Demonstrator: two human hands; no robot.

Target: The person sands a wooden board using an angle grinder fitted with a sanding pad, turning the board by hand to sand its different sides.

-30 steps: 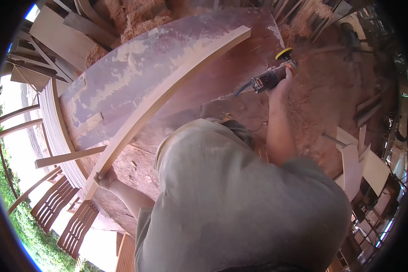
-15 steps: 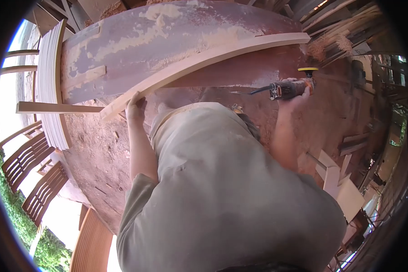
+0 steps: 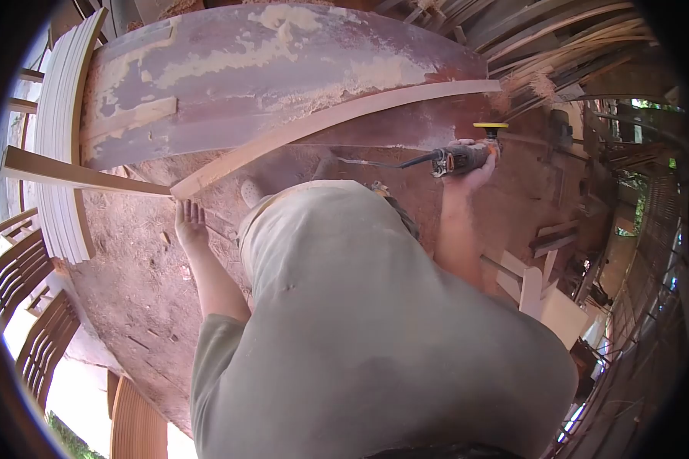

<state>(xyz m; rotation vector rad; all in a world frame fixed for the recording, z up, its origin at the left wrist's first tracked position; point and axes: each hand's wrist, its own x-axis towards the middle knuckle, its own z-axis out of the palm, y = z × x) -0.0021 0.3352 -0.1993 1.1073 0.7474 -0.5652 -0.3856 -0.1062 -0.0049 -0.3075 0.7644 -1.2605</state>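
My right hand (image 3: 478,174) is wrapped round an angle grinder (image 3: 459,159) with a dark body and orange near its head. Its yellow disc pad (image 3: 491,125) faces up, away from the wood, and a cord trails to the left. A long curved wooden strip (image 3: 321,120) lies across the dusty, worn workbench (image 3: 230,99). At the strip's near left end is my left hand (image 3: 192,222), open, fingers stretched out with the tips just below that end; whether they touch it I cannot tell. Another wooden strip (image 3: 84,178) meets the same end from the left.
A stack of pale boards (image 3: 61,138) stands at the left, with slatted chair-back-like pieces (image 3: 46,344) below it. Wood strips (image 3: 574,46) are piled at the far right. A short flat board (image 3: 130,118) and sawdust lie on the bench. Shavings cover the floor (image 3: 138,291).
My left hand has let go of the curved strip's edge and moved left and down to its end, fingers now stretched. The grinder appears lower and further left as the view shifted.
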